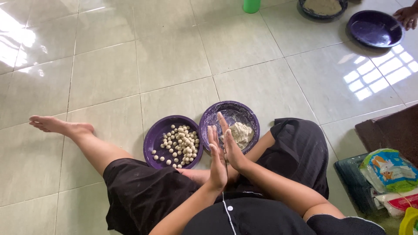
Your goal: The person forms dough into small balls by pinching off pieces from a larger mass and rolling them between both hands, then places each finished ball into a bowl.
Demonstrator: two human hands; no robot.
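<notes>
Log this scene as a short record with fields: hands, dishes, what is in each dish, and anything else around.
hands: left hand and right hand pressed palm to palm above the dishes; whether anything lies between them cannot be seen
left plate: purple, holds many small dough balls
right bowl: purple, floury, holds a lump of dough
floor: glossy pale tiles
far right: another person's hand at an empty purple plate; bowl of flour; green cup
lower right: packets

We sat on a pale tiled floor [109,69]. On it lay a purple plate of dough balls [153,140], a purple bowl of dough [230,108], another purple plate [374,28] and a green cup [251,5].
</notes>
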